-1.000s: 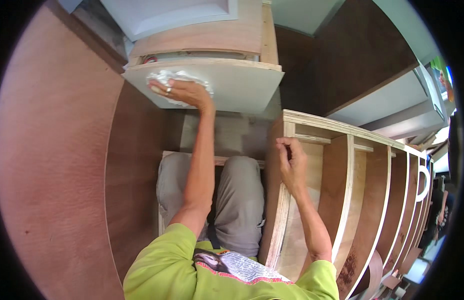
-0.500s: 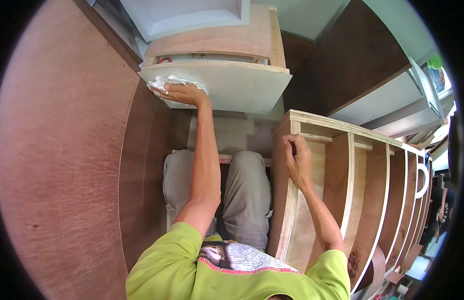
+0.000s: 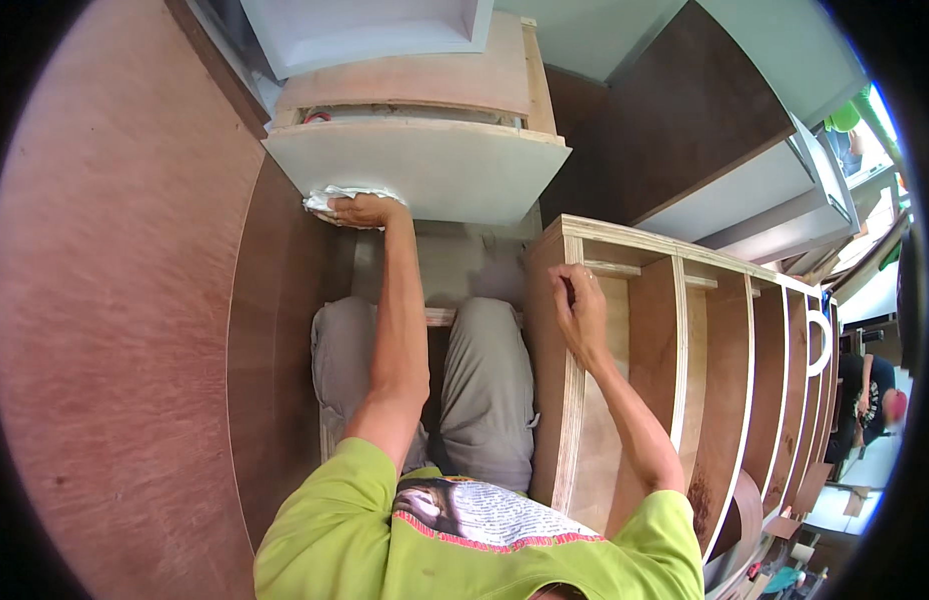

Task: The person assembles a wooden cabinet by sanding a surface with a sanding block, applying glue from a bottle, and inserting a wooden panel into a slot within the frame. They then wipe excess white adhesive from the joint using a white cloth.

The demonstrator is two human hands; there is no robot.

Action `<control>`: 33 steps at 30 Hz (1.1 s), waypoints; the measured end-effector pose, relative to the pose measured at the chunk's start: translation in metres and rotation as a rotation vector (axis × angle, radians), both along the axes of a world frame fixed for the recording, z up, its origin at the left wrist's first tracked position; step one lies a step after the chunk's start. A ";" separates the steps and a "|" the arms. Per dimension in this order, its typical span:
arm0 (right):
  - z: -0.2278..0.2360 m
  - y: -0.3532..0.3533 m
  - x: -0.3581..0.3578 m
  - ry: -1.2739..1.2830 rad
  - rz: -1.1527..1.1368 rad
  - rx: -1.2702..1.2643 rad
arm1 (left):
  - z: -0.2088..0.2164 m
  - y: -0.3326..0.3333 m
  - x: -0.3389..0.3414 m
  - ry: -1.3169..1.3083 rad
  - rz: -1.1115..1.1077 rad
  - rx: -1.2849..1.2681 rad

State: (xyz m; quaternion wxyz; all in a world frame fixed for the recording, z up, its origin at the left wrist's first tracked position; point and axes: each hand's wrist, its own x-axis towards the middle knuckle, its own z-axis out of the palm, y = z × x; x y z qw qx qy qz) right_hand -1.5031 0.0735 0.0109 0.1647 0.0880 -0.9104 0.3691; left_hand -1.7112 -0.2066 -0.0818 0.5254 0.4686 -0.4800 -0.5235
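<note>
My left hand [image 3: 363, 211] presses a crumpled white cloth [image 3: 330, 198] against the pale panel [image 3: 440, 165] in front of me, near its lower left edge. The fingers lie bent over the cloth and partly hide it. The panel fronts a plywood box [image 3: 415, 80], with a narrow gap along its top edge and something small and red in the gap. My right hand [image 3: 581, 303] hovers over the near corner of a long wooden shelf frame [image 3: 570, 400]. Its fingers are curled in, and nothing shows in them.
A tall reddish-brown wooden panel [image 3: 135, 300] walls my left side. Above the box stands a white tray-like piece [image 3: 375, 35]. Dark brown cabinet panels [image 3: 700, 110] rise at the far right. A white ring [image 3: 819, 343] lies on the shelf frame. Another person [image 3: 865, 400] is at the right rim.
My left hand has slid the cloth down the pale panel toward its lower edge. My right hand stays curled by the frame corner. The view has shifted slightly.
</note>
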 end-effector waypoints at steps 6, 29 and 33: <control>0.002 -0.009 -0.005 0.100 0.068 0.095 | -0.025 -0.025 -0.008 0.184 -0.014 0.117; 0.003 -0.007 -0.019 0.003 0.089 0.097 | 0.016 0.035 0.001 0.083 0.056 -0.594; -0.004 -0.008 -0.018 0.010 0.075 0.179 | -0.008 0.040 0.000 0.111 -0.008 -0.657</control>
